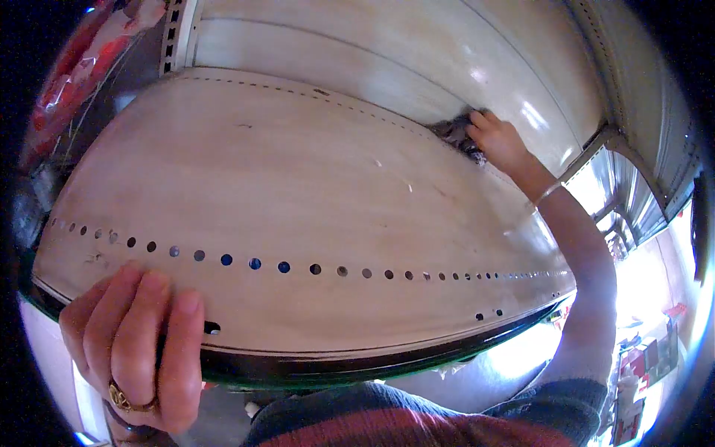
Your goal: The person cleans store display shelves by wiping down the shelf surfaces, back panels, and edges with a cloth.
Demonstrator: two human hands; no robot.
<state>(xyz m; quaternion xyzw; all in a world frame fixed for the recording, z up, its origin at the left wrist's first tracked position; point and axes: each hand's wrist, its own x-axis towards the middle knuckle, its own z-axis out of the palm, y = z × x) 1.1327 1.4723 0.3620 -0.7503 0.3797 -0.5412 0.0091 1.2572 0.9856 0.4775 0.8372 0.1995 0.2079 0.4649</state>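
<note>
A pale metal shelf (298,171) with a row of round holes along its front fills the middle of the view. At its front left, my left hand (138,343) is closed over the edge, fingertips on the top surface and the thumb out of sight. It wears a ring. My right hand (500,141) reaches to the back of the shelf, bunched around a dark, crumpled cloth (456,135). The cloth presses into the seam where the shelf meets the back panel (335,45).
Red and clear plastic packaging (82,89) stands at the left beyond the slotted upright (171,37). Another metal shelving bay (629,179) continues at the right. Red and white goods (644,365) show at the lower right. A dark green-edged strip (298,376) runs below the shelf front.
</note>
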